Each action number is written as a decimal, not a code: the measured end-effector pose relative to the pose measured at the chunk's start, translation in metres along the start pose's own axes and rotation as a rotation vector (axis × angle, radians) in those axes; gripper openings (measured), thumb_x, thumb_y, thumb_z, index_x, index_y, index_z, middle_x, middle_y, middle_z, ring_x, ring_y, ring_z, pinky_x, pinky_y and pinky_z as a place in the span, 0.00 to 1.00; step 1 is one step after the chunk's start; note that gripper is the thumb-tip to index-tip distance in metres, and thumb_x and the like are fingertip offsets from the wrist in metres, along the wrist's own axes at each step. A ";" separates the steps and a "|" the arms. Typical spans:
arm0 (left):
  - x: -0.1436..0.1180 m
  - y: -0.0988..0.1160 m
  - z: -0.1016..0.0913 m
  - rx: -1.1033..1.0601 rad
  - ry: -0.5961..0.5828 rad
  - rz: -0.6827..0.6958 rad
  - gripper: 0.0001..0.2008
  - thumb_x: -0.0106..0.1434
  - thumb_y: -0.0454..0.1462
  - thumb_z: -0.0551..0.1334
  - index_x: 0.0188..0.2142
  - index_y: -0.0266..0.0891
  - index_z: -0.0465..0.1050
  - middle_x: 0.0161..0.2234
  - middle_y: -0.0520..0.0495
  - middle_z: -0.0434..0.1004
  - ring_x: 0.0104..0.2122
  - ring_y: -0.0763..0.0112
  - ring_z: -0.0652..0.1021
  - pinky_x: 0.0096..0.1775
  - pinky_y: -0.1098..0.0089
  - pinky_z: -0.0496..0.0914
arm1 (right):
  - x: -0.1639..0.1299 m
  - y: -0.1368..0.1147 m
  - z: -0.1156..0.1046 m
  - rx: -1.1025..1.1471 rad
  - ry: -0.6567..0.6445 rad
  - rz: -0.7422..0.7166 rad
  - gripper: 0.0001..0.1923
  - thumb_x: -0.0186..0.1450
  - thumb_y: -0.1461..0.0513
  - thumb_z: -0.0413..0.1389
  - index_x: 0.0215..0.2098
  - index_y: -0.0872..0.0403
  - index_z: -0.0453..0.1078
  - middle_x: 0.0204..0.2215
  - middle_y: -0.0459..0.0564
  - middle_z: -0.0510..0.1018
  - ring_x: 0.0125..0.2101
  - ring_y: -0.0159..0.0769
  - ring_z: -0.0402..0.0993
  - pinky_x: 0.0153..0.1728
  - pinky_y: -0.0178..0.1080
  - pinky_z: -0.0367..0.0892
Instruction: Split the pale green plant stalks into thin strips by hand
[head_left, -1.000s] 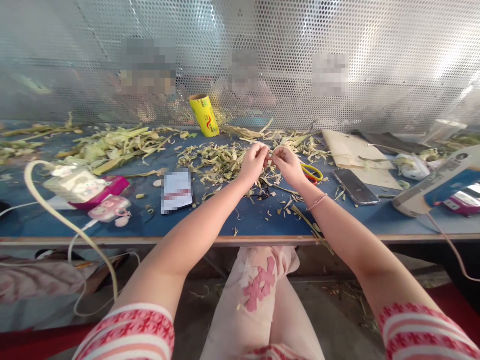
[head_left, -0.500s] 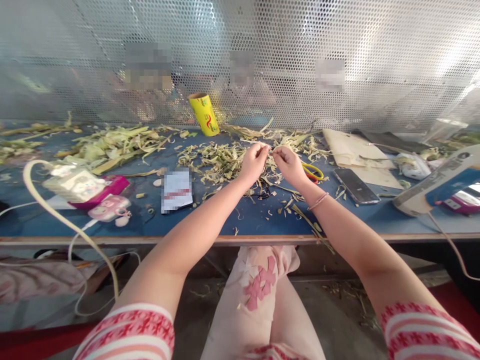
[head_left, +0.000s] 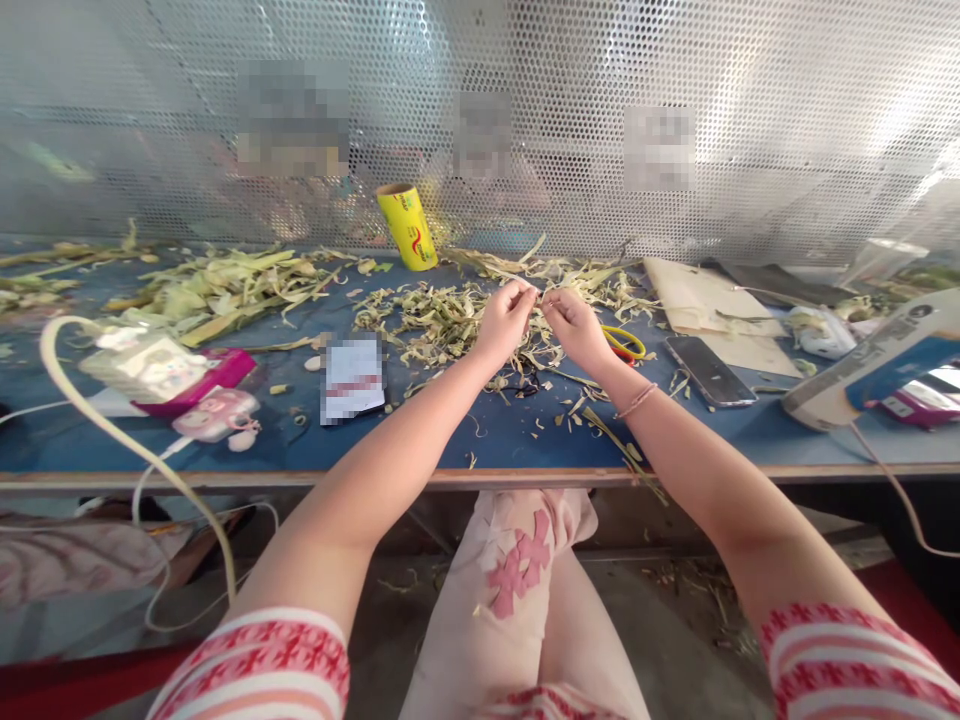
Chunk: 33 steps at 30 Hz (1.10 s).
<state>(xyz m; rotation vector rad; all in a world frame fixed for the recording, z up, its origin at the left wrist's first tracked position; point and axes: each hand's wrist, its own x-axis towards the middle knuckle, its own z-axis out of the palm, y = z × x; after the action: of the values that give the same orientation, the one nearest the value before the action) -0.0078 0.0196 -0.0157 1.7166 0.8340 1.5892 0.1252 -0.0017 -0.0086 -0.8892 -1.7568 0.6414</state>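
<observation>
Both hands meet above a loose heap of pale green plant scraps (head_left: 431, 322) on the blue table (head_left: 420, 435). My left hand (head_left: 508, 318) is closed in a pinch, its fingertips close to the other hand's. My right hand (head_left: 571, 322) pinches as well, facing it. Whatever lies between the fingertips is too small and too hidden to name. Beside my right hand, the yellow and red loops of a scissors-like handle (head_left: 626, 345) show on the table. Dark thin loops (head_left: 525, 384) lie among the scraps below the hands.
A yellow cardboard tube (head_left: 409, 228) stands tilted before the perforated metal screen (head_left: 555, 120). Longer stalks and leaves (head_left: 225, 290) are piled at left, near a power bank with a cable (head_left: 217, 415). A phone (head_left: 710, 370), brown paper (head_left: 705, 300) and a white-blue box (head_left: 877, 360) lie right.
The hands stay pinched over the scraps, with only slight finger movement. The whole view has shifted a little; nothing on the table has visibly moved.
</observation>
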 end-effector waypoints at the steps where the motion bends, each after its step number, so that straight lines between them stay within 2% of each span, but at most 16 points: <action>1: 0.000 0.000 0.000 -0.004 0.000 -0.001 0.17 0.63 0.52 0.57 0.28 0.42 0.66 0.15 0.55 0.56 0.17 0.76 0.63 0.23 0.70 0.59 | 0.000 0.000 0.000 -0.003 0.004 0.003 0.03 0.64 0.63 0.49 0.32 0.52 0.61 0.16 0.37 0.53 0.17 0.25 0.49 0.21 0.34 0.46; 7: -0.001 0.004 0.000 -0.079 -0.030 -0.033 0.16 0.62 0.50 0.58 0.27 0.42 0.63 0.15 0.57 0.54 0.15 0.78 0.59 0.20 0.72 0.54 | -0.001 -0.001 -0.002 0.018 0.011 0.004 0.02 0.64 0.62 0.50 0.34 0.52 0.63 0.15 0.37 0.54 0.17 0.25 0.49 0.21 0.33 0.46; 11: -0.001 0.008 0.001 -0.106 -0.031 -0.076 0.15 0.64 0.47 0.58 0.27 0.41 0.63 0.16 0.58 0.56 0.14 0.80 0.60 0.20 0.73 0.54 | 0.000 0.001 0.000 0.064 0.008 0.032 0.04 0.64 0.59 0.51 0.34 0.51 0.62 0.15 0.36 0.55 0.16 0.24 0.51 0.20 0.33 0.47; 17: -0.004 0.011 0.004 -0.091 -0.016 -0.202 0.04 0.61 0.34 0.60 0.31 0.38 0.65 0.22 0.55 0.69 0.21 0.79 0.70 0.27 0.74 0.66 | 0.001 0.008 0.007 0.306 0.059 0.199 0.10 0.63 0.55 0.53 0.31 0.51 0.58 0.15 0.35 0.55 0.15 0.23 0.50 0.18 0.31 0.49; 23: -0.005 0.006 0.002 -0.096 -0.074 -0.243 0.07 0.62 0.35 0.57 0.27 0.38 0.65 0.23 0.53 0.71 0.22 0.79 0.72 0.29 0.73 0.69 | -0.003 -0.004 0.005 0.514 0.019 0.336 0.10 0.62 0.58 0.53 0.29 0.51 0.56 0.15 0.34 0.52 0.15 0.22 0.45 0.17 0.29 0.44; 26: -0.004 0.006 0.000 -0.068 -0.071 -0.221 0.07 0.61 0.35 0.58 0.27 0.38 0.67 0.22 0.53 0.72 0.21 0.78 0.71 0.29 0.74 0.68 | -0.003 -0.004 0.003 0.515 0.019 0.339 0.09 0.62 0.58 0.53 0.28 0.51 0.57 0.14 0.34 0.53 0.14 0.22 0.46 0.17 0.29 0.45; 30: -0.003 0.007 0.000 -0.017 -0.090 -0.211 0.06 0.58 0.36 0.61 0.25 0.37 0.70 0.20 0.53 0.72 0.20 0.78 0.70 0.26 0.73 0.66 | 0.000 0.003 0.001 0.424 0.089 0.285 0.13 0.62 0.55 0.54 0.26 0.52 0.57 0.15 0.36 0.59 0.15 0.23 0.54 0.18 0.30 0.52; 33: -0.005 0.008 0.001 -0.021 -0.108 -0.243 0.06 0.56 0.36 0.62 0.25 0.36 0.72 0.21 0.51 0.74 0.20 0.77 0.70 0.27 0.72 0.67 | 0.003 0.007 -0.001 0.410 0.142 0.311 0.15 0.60 0.53 0.56 0.25 0.52 0.57 0.15 0.36 0.59 0.14 0.22 0.53 0.17 0.29 0.50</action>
<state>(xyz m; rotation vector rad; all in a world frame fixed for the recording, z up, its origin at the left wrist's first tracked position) -0.0065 0.0105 -0.0120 1.6039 0.9296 1.3280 0.1276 0.0050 -0.0122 -0.8984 -1.3043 1.0701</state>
